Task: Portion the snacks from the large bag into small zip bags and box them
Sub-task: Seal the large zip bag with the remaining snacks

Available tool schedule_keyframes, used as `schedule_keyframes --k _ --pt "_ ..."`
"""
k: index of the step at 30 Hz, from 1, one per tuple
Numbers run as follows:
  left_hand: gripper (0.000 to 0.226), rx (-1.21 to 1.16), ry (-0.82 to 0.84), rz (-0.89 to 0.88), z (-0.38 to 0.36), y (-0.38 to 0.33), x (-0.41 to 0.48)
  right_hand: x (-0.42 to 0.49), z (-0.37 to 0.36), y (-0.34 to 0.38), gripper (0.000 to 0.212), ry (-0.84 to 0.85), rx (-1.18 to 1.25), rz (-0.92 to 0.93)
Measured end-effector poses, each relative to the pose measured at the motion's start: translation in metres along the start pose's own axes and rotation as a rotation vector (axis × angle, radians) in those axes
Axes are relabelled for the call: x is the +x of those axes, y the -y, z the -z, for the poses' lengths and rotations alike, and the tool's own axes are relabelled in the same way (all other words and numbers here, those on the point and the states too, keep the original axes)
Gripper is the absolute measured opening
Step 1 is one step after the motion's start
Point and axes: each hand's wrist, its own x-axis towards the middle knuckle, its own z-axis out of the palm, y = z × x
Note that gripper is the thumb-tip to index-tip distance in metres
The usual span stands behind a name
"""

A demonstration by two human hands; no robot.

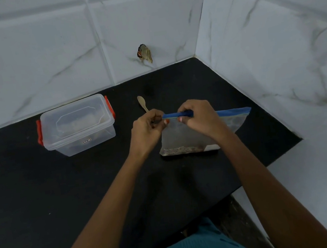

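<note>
A large clear zip bag with a blue zip strip stands upright on the black counter, with a thin layer of snacks along its bottom. My left hand pinches the left end of the blue strip. My right hand pinches the strip just to the right of it, thumb in front. A clear plastic box with red clips stands to the left, its lid on, pale contents dimly visible inside. A small wooden spoon lies on the counter behind my left hand.
White marble-pattern tiled walls close the counter at the back and right. A dark hole with debris marks the back wall. The counter's front right edge drops off near the bag.
</note>
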Motion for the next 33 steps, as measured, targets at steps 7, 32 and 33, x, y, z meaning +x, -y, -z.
schedule_keyframes --k 7,32,33 --pt "0.018 -0.056 0.025 0.028 0.002 -0.003 0.0 0.002 -0.001 0.001 0.018 0.0 -0.06 0.01" --pt "0.044 0.381 -0.007 -0.226 -0.012 -0.02 0.008 -0.004 0.012 -0.023 0.021 -0.063 -0.138 0.05" --pt "0.036 0.486 0.02 -0.259 -0.013 -0.022 0.011 -0.004 0.012 -0.023 0.021 -0.061 -0.134 0.055"
